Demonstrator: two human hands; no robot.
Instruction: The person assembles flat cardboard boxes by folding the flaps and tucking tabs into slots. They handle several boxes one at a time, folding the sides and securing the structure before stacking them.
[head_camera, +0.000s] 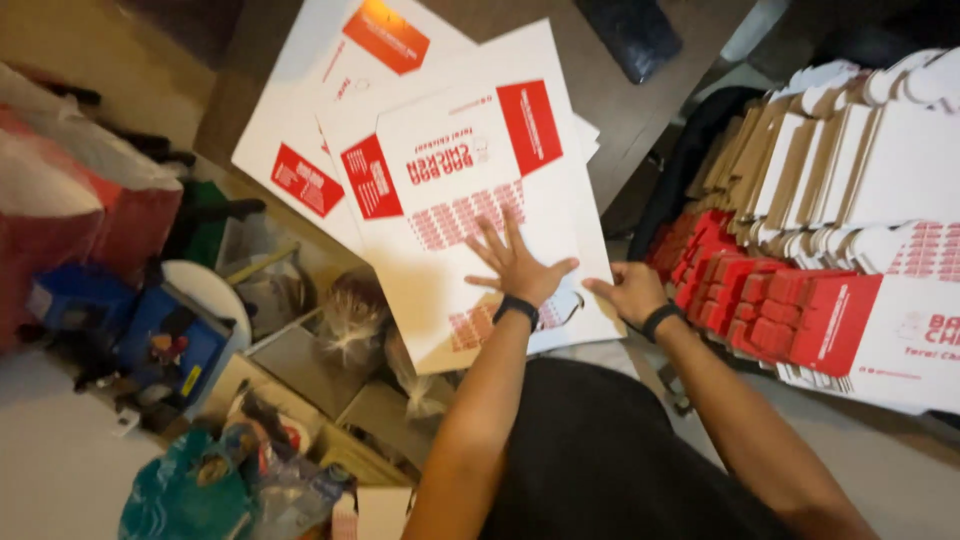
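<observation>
Item: flat white-and-red die-cut cardboard box blank (480, 190), topmost of a fanned pile on the dark brown table (610, 110). Left hand (518, 262) presses it flat, fingers spread, pinning it. Right hand (630, 292) curls at its near edge, steadying. Stacked folded blanks (830, 200) stand right.

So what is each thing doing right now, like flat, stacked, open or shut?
Top cardboard sheet: flat, unfolded, on the pile.
Left hand: open, fingers spread, pressing the sheet.
Right hand: gripping the sheet's near edge.
Box stack: flattened, packed in rows.
Plastic bag: tied shut.
</observation>
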